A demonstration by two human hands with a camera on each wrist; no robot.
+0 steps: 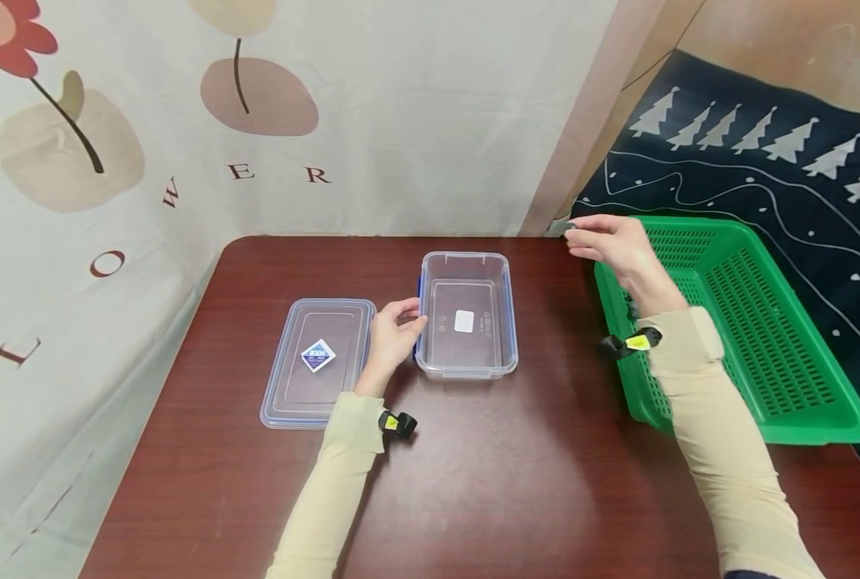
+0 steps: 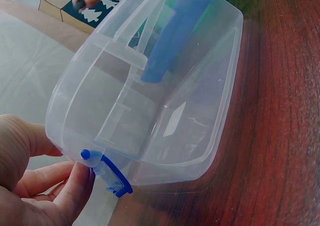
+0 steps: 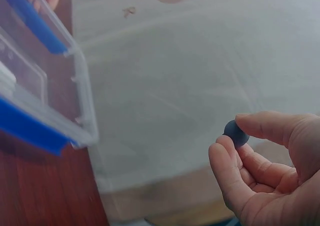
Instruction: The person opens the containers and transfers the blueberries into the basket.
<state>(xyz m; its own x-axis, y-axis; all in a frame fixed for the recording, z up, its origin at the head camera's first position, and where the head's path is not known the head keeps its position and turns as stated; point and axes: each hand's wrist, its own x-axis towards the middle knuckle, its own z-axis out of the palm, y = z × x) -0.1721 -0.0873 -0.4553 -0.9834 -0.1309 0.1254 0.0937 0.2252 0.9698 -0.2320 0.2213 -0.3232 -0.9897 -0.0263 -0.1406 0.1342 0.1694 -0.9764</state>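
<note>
A clear plastic container (image 1: 466, 354) with blue side latches stands uncovered on the table, a white label on its floor. At its left side, my left hand (image 1: 395, 338) holds the edge, thumb and fingers by the blue latch (image 2: 116, 176). Between the thumb and fingertips of my right hand (image 1: 614, 245) is a small dark ball (image 3: 236, 133), pinched above the table's back right, near the basket's far left corner. The clear lid (image 1: 292, 394) with a blue-edged rim and a diamond sticker lies flat left of the container, partly behind my left hand.
A green slotted basket (image 1: 770, 322) stands at the table's right, under my right forearm; small dark things (image 1: 633, 309) show inside near the wrist. A printed curtain (image 1: 415, 121) hangs behind the brown table (image 1: 502, 482). Dark cloth with white trees (image 1: 734, 177) lies beyond the basket.
</note>
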